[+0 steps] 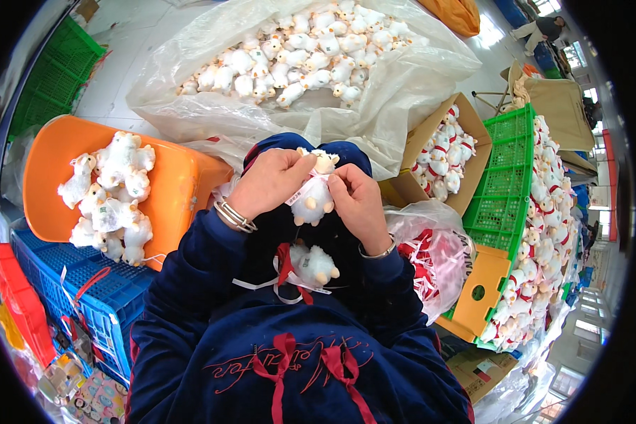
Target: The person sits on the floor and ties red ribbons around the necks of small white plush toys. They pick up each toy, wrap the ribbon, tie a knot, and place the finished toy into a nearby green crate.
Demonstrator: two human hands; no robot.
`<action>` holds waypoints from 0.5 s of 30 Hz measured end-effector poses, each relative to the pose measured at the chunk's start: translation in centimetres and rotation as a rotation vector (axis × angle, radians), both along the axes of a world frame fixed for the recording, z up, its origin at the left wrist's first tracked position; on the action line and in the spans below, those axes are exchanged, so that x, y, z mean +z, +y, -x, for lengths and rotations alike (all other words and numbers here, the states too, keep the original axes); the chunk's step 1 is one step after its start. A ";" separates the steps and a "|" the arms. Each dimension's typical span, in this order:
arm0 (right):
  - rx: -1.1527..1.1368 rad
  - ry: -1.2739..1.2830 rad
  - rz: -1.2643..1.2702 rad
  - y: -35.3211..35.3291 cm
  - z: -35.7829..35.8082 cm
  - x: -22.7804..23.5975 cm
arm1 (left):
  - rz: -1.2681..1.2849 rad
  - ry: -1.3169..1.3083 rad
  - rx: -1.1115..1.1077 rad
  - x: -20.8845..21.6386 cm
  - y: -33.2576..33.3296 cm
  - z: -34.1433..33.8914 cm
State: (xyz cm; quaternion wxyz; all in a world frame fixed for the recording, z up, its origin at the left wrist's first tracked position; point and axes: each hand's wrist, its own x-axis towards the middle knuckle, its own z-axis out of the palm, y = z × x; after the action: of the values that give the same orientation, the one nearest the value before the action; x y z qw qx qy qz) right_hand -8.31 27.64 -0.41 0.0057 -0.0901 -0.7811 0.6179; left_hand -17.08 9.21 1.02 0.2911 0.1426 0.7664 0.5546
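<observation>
Over my lap, both hands hold a small white plush sheep (312, 203) upright, its head at the top. My left hand (272, 185) is closed in a pinch at one side of its neck, where a pale printed ribbon (302, 192) hangs across the chest. My right hand (360, 203) pinches the other side of the neck; its fingertips partly hide what lies between them. Below, a second plush sheep (314, 266) lies on my lap beside a red ribbon (285, 265) and white ribbon strips (258, 285).
To the left, an orange chair (180, 184) bearing several plush sheep stands by a blue crate (116, 300). A big plastic sheet (191, 116) with heaped plush lies ahead. On the right are a carton (477, 180), a green crate (498, 187) and a bag of ribbons (454, 272).
</observation>
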 end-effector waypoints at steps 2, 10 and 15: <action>0.004 0.017 -0.009 -0.3 0.1 0.2 | 0.046 0.099 -0.051 0.8 -0.3 0.1; 0.053 0.103 -0.051 -1.8 -0.8 0.7 | 0.087 -0.140 -0.154 2.5 -2.2 1.1; 0.106 0.133 -0.114 -3.1 -2.2 1.3 | 0.182 -0.221 -0.173 3.8 -3.2 0.2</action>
State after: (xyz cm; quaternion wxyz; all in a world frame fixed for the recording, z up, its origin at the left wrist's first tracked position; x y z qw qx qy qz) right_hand -6.10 24.55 0.85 0.0299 -0.0070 -0.8164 0.5766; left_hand -17.32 6.03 4.81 0.4320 0.1190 0.7616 0.4682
